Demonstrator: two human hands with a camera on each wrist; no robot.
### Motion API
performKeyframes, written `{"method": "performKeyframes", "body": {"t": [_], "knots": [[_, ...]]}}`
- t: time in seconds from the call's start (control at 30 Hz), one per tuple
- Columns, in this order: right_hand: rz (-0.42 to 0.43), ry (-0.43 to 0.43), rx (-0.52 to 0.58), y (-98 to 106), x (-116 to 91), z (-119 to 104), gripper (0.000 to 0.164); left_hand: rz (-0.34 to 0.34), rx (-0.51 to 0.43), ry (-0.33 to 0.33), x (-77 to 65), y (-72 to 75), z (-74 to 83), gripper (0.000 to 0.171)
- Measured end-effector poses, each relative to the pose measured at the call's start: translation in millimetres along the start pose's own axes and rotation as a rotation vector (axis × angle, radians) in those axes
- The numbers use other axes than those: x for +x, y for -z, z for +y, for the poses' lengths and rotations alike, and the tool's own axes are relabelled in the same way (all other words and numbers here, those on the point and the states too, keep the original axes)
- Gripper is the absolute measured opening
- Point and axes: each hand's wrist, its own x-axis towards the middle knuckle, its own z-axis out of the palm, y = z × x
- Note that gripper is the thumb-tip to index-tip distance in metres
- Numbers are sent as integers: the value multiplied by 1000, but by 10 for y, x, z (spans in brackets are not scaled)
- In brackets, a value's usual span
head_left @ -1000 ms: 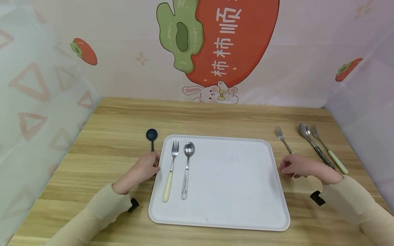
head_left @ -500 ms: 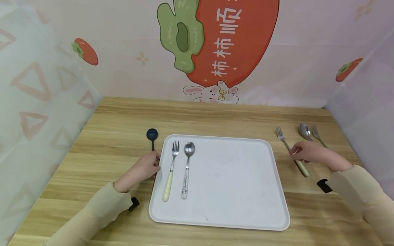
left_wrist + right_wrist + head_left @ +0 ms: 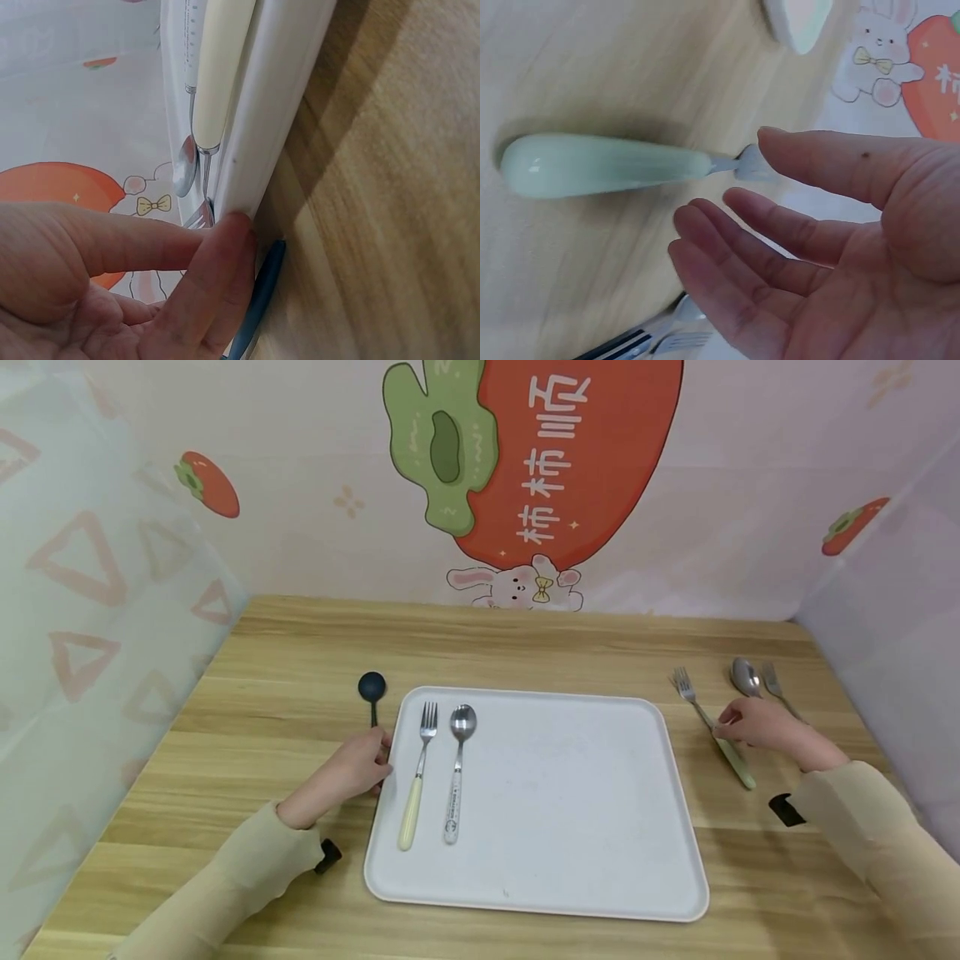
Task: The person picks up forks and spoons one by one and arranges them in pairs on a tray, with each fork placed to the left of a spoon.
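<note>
My left hand [image 3: 358, 762] pinches the left rim of the white tray [image 3: 577, 810]. A black spoon [image 3: 372, 687] lies outside that rim; my hand hides part of its handle [image 3: 259, 300]. On the tray, a fork with a cream handle [image 3: 409, 814] lies beside a metal spoon [image 3: 462, 722]. Right of the tray, my right hand [image 3: 761, 724] hovers over another fork [image 3: 735, 764], at the neck above its pale green handle [image 3: 607, 166]. In the right wrist view, thumb and fingers are spread apart with nothing between them.
Beyond my right hand lie a metal spoon [image 3: 746, 677] and another fork [image 3: 772, 680], their handles mostly hidden by the hand and arm. Patterned sheets [image 3: 315, 527] stand along the back and sides of the wooden table [image 3: 247, 710].
My right hand has moved right and away from me, from beside the tray's edge to over the fork. That fork's handle has come into sight. My left hand stays put.
</note>
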Motion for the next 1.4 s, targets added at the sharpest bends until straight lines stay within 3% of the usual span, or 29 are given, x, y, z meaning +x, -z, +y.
{"method": "performKeyframes", "body": {"t": [0.17,0.37,0.5,1.0,1.4], "knots": [[4,-41,-25,-7,23,-24,40,4,-7,1,5,7,-11,31],[-34,-113,74,-27,48,2,41,-1,-42,-16,-3,7,-18,31],[-41,-135,74,-51,49,24,40,-1,-53,-22,-8,5,-13,31],[29,-82,-13,-125,79,-10,29,-10,-62,1,-5,9,-8,31],[59,-68,13,-179,25,21,26,-13,-53,4,5,17,-7,30]]}}
